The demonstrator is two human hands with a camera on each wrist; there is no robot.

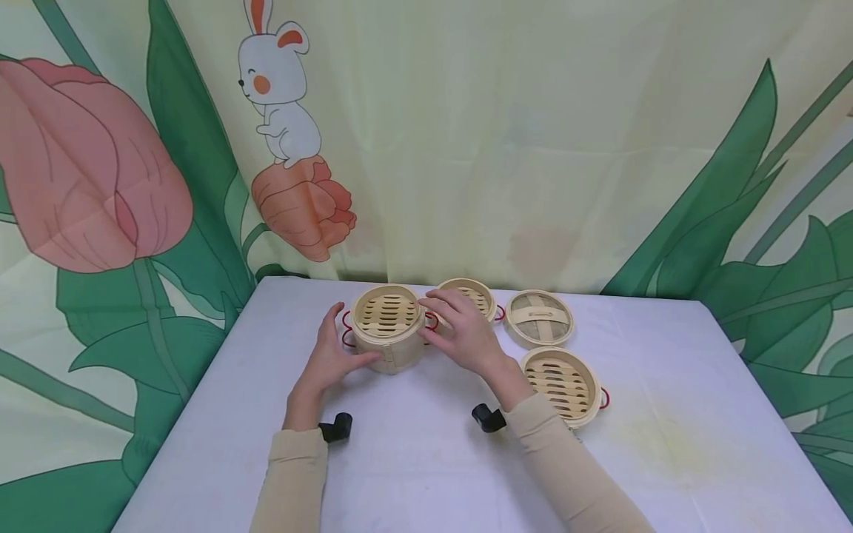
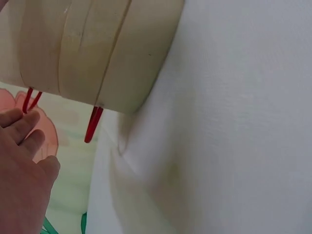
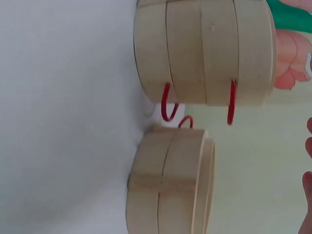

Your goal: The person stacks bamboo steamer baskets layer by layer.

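A stack of bamboo steamer baskets (image 1: 388,349) with red loop handles stands at the back left of the table, its slatted top tier facing up. On its left side is my left hand (image 1: 328,357), thumb and fingers spread; in the left wrist view the left hand (image 2: 22,170) has relaxed fingers close to a red handle (image 2: 92,124), and contact is unclear. My right hand (image 1: 461,332) hovers by the stack's right rim with loosely bent fingers. The right wrist view catches only its fingertips (image 3: 307,183) at the edge, apart from the stack (image 3: 204,53).
Behind my right hand sits another steamer basket (image 1: 489,300). To its right lies a woven lid (image 1: 540,342) with a strap across it. A further slatted basket (image 1: 563,389) is partly behind my right forearm. A printed curtain (image 1: 466,148) hangs along the table's back edge.
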